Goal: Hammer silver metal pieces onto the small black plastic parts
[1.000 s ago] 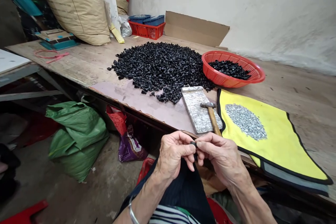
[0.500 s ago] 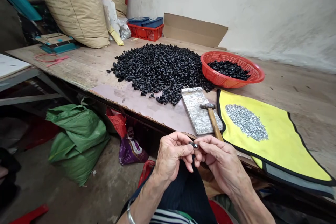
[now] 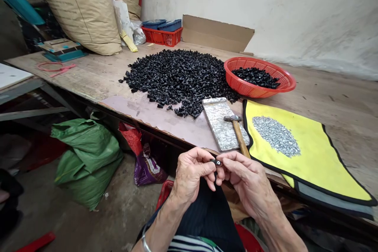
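Between my fingertips, just off the table's front edge, is a small black plastic part (image 3: 217, 162) with a pale metal ring showing on it. My left hand (image 3: 191, 171) pinches its left end between thumb and forefinger. From the other side, the thumb and forefinger of my right hand (image 3: 249, 177) close on its right end. Beyond my hands a hammer (image 3: 238, 128) with a wooden handle rests on a worn metal slab (image 3: 218, 120). Small silvery metal pieces (image 3: 276, 136) are heaped on a yellow cloth (image 3: 319, 157) to the right.
A large pile of black parts (image 3: 177, 76) covers the table's middle. Beside it, a red plastic basket (image 3: 260, 91) holds more. Paper sacks (image 3: 79, 12) and a red crate (image 3: 162, 37) stand at the back. On the floor sits a green sack (image 3: 85, 157).
The whole view has shifted slightly. Both hands keep their pinch on the small black part, which looks turned a little, its pale ring facing me more.
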A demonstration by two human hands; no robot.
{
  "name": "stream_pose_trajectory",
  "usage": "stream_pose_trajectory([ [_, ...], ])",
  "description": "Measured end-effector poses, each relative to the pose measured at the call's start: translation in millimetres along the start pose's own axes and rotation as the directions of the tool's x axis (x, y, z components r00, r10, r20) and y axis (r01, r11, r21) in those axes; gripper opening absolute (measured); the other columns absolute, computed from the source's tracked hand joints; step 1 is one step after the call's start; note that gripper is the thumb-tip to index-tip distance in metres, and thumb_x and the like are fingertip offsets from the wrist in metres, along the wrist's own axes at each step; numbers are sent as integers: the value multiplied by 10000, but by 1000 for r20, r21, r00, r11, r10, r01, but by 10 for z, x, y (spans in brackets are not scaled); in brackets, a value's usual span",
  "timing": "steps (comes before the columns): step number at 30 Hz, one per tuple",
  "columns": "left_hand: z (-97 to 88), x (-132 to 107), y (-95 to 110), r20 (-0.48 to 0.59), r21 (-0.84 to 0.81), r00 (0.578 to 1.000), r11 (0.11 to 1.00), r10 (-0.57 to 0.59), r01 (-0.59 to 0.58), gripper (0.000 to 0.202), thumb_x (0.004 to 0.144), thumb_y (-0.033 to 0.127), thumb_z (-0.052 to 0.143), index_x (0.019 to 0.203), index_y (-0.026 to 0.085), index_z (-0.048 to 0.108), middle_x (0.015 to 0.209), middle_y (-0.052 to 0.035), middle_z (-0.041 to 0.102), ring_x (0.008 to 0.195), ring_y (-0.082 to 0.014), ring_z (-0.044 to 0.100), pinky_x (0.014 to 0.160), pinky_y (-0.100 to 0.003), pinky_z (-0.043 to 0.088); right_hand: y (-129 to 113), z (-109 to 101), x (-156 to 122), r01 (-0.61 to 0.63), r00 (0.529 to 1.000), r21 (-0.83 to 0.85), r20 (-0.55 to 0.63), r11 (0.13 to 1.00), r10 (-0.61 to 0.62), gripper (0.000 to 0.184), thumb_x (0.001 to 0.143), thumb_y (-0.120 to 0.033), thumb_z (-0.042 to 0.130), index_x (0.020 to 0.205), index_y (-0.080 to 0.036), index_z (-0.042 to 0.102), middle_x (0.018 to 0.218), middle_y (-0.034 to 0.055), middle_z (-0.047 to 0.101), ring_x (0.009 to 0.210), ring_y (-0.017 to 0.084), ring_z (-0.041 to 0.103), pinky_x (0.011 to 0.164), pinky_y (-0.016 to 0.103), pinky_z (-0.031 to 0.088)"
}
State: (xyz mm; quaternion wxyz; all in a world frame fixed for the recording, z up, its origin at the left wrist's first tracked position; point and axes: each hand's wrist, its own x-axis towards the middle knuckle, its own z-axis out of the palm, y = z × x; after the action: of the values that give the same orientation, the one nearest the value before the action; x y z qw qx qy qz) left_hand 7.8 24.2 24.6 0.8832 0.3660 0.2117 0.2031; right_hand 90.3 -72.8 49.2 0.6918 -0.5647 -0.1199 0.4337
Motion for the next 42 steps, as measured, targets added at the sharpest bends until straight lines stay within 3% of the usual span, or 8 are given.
stream_pose_trajectory([
  [13, 13, -25, -5, -8, 125, 999, 991, 46, -45, 40, 667, 112, 634, 680, 107, 597, 507, -28, 634, 414, -119, 575, 348, -177, 451, 97, -26, 14, 46, 995, -80, -82, 996, -52, 209, 652, -271, 731, 799, -147, 649, 579, 20, 640, 518, 130, 595, 522, 239, 465],
  [18, 2, -29, -28, -15, 51, 1000, 999, 3, -2, 65, 645, 120, 650, 670, 104, 592, 485, -29, 624, 383, -121, 559, 300, -172, 431, 139, -60, 3, 111, 987, -148, -98, 983, -126, 176, 643, -270, 736, 748, -147, 667, 551, 18, 632, 492, 130, 587, 505, 240, 466],
  [25, -1, 14, -81, 0, -57, 996, 994, -89, 89, 164, 573, 163, 717, 641, 94, 585, 473, -15, 595, 326, -112, 511, 248, -190, 409, 175, -88, 18, 48, 987, -126, -145, 991, -66, 187, 595, -273, 760, 676, -137, 662, 501, 14, 604, 428, 126, 552, 439, 238, 444],
  [33, 59, 16, 4, -14, 235, 998, 970, -54, 55, 120, 605, 165, 703, 636, 102, 606, 429, 7, 566, 358, -82, 505, 331, -164, 435, 27, -52, -18, -3, 992, -57, -125, 998, -4, 197, 603, -295, 756, 654, -147, 637, 457, -20, 557, 395, 117, 533, 420, 230, 421],
  [37, 122, 90, 57, 19, 174, 997, 982, -79, 75, 144, 597, 187, 708, 623, 105, 593, 417, -3, 567, 334, -100, 498, 300, -188, 425, -69, -90, 2, 36, 994, -134, -94, 990, -49, 203, 646, -317, 730, 682, -143, 631, 470, -18, 562, 410, 114, 536, 444, 231, 420],
  [40, 172, 163, 95, 50, 133, 994, 987, -94, 87, 167, 584, 198, 717, 622, 102, 584, 412, -8, 565, 310, -103, 483, 276, -193, 409, -144, -152, 40, 84, 992, -264, -71, 961, -106, 246, 678, -362, 702, 764, -139, 643, 516, -4, 584, 459, 120, 548, 486, 248, 439],
  [42, 196, 228, 127, 50, 135, 996, 988, -78, 71, 178, 576, 200, 718, 623, 104, 576, 419, -4, 565, 308, -98, 478, 276, -196, 415, -200, -222, 73, 123, 976, -394, -117, 911, -183, 333, 677, -417, 689, 868, -148, 644, 561, -2, 595, 476, 126, 542, 502, 269, 451],
])
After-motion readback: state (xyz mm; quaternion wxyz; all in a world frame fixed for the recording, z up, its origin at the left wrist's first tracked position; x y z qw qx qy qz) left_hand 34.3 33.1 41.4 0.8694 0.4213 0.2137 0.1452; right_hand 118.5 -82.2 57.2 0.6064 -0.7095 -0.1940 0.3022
